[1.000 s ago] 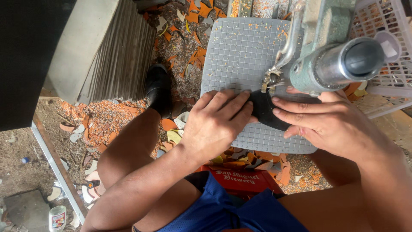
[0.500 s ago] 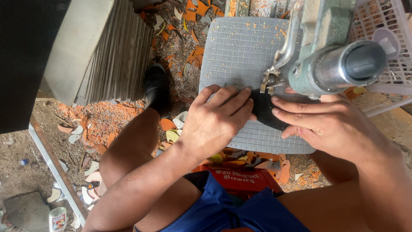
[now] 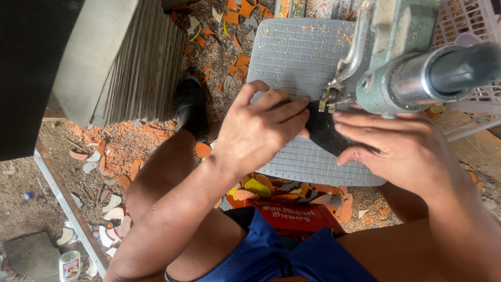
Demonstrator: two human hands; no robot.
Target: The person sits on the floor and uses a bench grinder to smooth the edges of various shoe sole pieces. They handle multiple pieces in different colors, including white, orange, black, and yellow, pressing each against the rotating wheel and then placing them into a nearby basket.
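1. Centrally, the left hand point(image 3: 258, 133) lies palm down, fingers together, pressing the left part of a dark flat piece point(image 3: 323, 130) against the gridded grey work plate point(image 3: 292, 57).
2. Opposite it, the right hand point(image 3: 402, 149) lies flat on the right part of the same piece, fingers extended leftward; neither hand closes around it, both pin it from above.
3. The dark piece rests on the plate near its middle, between the two hands, with its far edge directly under the small metal head point(image 3: 330, 96) of the green machine point(image 3: 402, 62).
4. A shiny cylindrical barrel point(image 3: 449, 70) projects to the right from the machine body.
5. Right of the machine stands a pale plastic crate point(image 3: 469, 21).
6. Orange and pale offcuts point(image 3: 229, 31) litter the ground left of and near the plate.
7. Further left, a black shoe point(image 3: 190, 104) rests beside a stack of grey sheets point(image 3: 141, 62).
8. Nearest the viewer sits a red crate point(image 3: 295, 219).
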